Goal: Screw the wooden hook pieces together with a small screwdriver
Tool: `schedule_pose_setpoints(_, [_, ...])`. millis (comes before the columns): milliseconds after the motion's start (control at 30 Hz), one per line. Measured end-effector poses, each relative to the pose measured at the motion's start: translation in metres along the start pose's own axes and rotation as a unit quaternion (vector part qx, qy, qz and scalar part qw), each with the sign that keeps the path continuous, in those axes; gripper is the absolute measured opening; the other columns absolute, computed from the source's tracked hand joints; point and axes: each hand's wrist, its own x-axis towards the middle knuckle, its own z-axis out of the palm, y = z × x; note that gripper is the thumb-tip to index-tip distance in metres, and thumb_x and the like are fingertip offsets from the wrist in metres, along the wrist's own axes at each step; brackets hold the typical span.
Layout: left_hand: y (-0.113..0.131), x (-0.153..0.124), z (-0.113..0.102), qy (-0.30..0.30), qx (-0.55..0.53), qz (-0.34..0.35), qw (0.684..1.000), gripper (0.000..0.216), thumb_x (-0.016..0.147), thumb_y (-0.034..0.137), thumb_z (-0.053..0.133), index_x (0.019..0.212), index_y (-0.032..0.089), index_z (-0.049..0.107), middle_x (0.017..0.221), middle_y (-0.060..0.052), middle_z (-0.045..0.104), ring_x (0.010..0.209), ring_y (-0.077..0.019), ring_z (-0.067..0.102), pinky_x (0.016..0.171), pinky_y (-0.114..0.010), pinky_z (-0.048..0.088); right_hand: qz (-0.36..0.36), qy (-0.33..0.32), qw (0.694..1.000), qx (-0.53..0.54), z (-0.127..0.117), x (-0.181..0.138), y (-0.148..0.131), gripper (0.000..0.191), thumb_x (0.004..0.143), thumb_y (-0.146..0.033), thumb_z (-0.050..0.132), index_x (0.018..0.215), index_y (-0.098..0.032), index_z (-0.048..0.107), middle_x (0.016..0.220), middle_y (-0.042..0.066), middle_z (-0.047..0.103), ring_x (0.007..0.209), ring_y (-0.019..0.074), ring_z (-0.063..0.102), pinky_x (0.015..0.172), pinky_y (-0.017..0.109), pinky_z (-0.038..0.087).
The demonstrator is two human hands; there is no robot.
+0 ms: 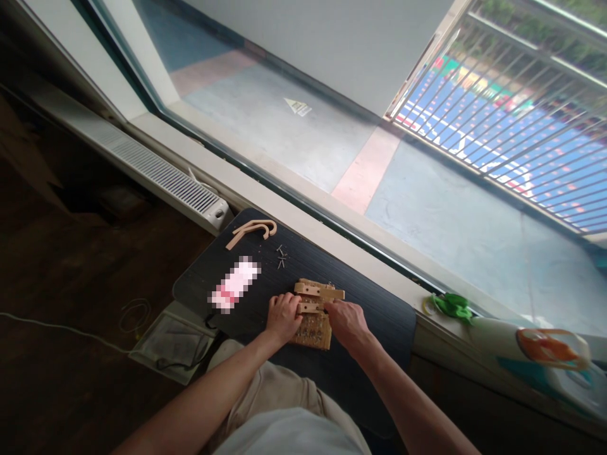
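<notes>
A small wooden board lies on the dark tabletop, its lower part dotted with many small metal bits. Across its upper part lie two pale wooden strips with dark holes: an upper strip and a lower strip. A short flat wood piece sits at the upper strip's right end. My left hand is closed at the board's left side, its fingers around the lower strip's left end. At that strip's right end, my right hand is closed with bent fingers; what they pinch is hidden.
Cane-shaped wooden pieces and several loose screws lie on the black table. A blurred-out pink item is left of them. Beyond the table run a window sill and a radiator. Green cloth-like stuff sits right.
</notes>
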Motion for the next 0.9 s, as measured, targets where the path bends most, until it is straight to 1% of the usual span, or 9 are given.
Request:
schedule_pose_setpoints(133, [0.002,0.008,-0.004,-0.025,0.015,0.025,0.999,0.025,0.074,0.018,0.057,0.098,0.024,0.056,0.095,-0.003,0.058,0.098,-0.0217,0.049,0.092,-0.040,0.027,0.009,-0.003,1.000,-0.006,0.003,0.003,-0.001,0.028,0.085,-0.014,0.038,0.084,-0.019,0.066,0.087,0.008,0.069,0.083,0.0183,0.064,0.070,0.027,0.044])
schedule_pose_setpoints(200, [0.002,0.011,-0.004,-0.035,0.020,0.034,0.999,0.021,0.076,0.016,0.055,0.095,0.024,0.058,0.093,-0.004,0.059,0.098,-0.0214,0.050,0.093,-0.040,0.026,0.015,0.000,1.000,-0.009,0.005,0.004,-0.002,0.028,0.085,-0.015,0.038,0.084,-0.018,0.065,0.087,0.009,0.069,0.082,0.0190,0.064,0.069,0.027,0.044])
schedule_pose_setpoints(300, [0.003,0.014,-0.003,-0.048,0.028,0.038,0.998,0.013,0.080,0.016,0.052,0.088,0.022,0.060,0.091,-0.004,0.060,0.095,-0.0202,0.051,0.091,-0.040,0.028,0.021,0.004,1.000,-0.012,0.005,0.004,-0.003,0.028,0.086,-0.018,0.038,0.082,-0.018,0.065,0.086,0.010,0.069,0.081,0.0199,0.064,0.068,0.028,0.044])
schedule_pose_setpoints(367, [0.004,0.015,-0.001,-0.055,0.034,0.035,0.997,0.011,0.083,0.021,0.050,0.088,0.019,0.060,0.092,-0.003,0.059,0.093,-0.0193,0.052,0.089,-0.040,0.032,0.021,0.004,1.000,-0.012,0.004,0.003,-0.004,0.028,0.086,-0.018,0.037,0.082,-0.018,0.065,0.084,0.010,0.069,0.080,0.0202,0.064,0.067,0.029,0.045])
schedule_pose_setpoints(467, [0.004,0.015,0.000,-0.063,0.042,0.030,0.997,0.017,0.085,0.029,0.049,0.093,0.016,0.057,0.095,-0.003,0.058,0.092,-0.0185,0.053,0.086,-0.040,0.037,0.015,0.006,1.000,-0.011,0.001,0.001,-0.004,0.027,0.084,-0.016,0.038,0.085,-0.019,0.065,0.085,0.008,0.069,0.080,0.0195,0.064,0.066,0.028,0.044])
schedule_pose_setpoints(600, [-0.001,0.013,-0.002,-0.065,0.051,0.016,0.996,0.023,0.085,0.033,0.051,0.099,0.015,0.056,0.098,-0.004,0.057,0.093,-0.0185,0.054,0.085,-0.041,0.040,0.008,0.005,1.000,-0.007,-0.004,0.001,-0.002,0.028,0.083,-0.013,0.038,0.088,-0.021,0.064,0.086,0.007,0.068,0.082,0.0182,0.063,0.067,0.027,0.044])
schedule_pose_setpoints(733, [-0.008,0.012,-0.003,-0.074,0.057,-0.003,0.996,0.024,0.086,0.034,0.050,0.099,0.014,0.056,0.098,-0.004,0.059,0.092,-0.0180,0.056,0.084,-0.041,0.043,0.012,0.000,1.000,-0.004,-0.004,0.003,-0.001,0.029,0.082,-0.012,0.038,0.085,-0.019,0.066,0.086,0.008,0.069,0.082,0.0179,0.063,0.067,0.026,0.044])
schedule_pose_setpoints(900, [-0.009,0.014,-0.003,-0.083,0.044,-0.002,0.996,0.027,0.086,0.032,0.051,0.105,0.015,0.055,0.106,-0.006,0.058,0.097,-0.0190,0.056,0.085,-0.042,0.045,0.016,0.000,1.000,-0.005,0.002,0.005,-0.002,0.029,0.083,-0.012,0.038,0.083,-0.018,0.067,0.088,0.009,0.069,0.082,0.0187,0.064,0.067,0.026,0.044])
